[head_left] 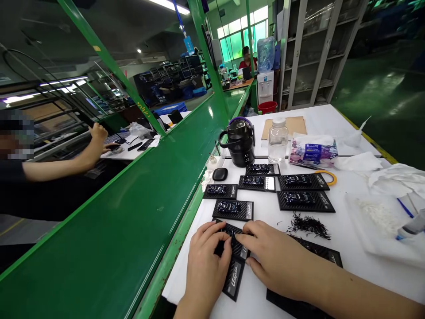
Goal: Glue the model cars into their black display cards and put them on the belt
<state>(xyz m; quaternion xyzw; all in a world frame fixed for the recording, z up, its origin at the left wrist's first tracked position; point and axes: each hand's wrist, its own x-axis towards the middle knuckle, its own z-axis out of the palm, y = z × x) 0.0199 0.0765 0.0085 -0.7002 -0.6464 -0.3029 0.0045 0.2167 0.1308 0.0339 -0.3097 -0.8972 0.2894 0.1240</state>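
Observation:
My left hand (210, 254) bends over a dark model car on a black carbon-pattern base plate (239, 251), with thumb and index fingertips brought together at the car. Whatever lies between those tips is too small or hidden to make out. From the other side my right hand (270, 252) closes in, index finger on the car and thumb near the plate's edge. The fingers cover most of this car. Another plate (234, 278) with "Utopia" lettering lies under and beside my left hand. Just ahead sits another model car (228, 207) on its plate.
Several more cars on plates, such as one model car (300, 198), stand ahead. A heap of small black pieces (308, 226) lies right of them. Behind are a black flask (239, 144), a clear jar (278, 141) and tissues (312, 150). A green ledge (133, 199) borders the left; a co-worker sits beyond.

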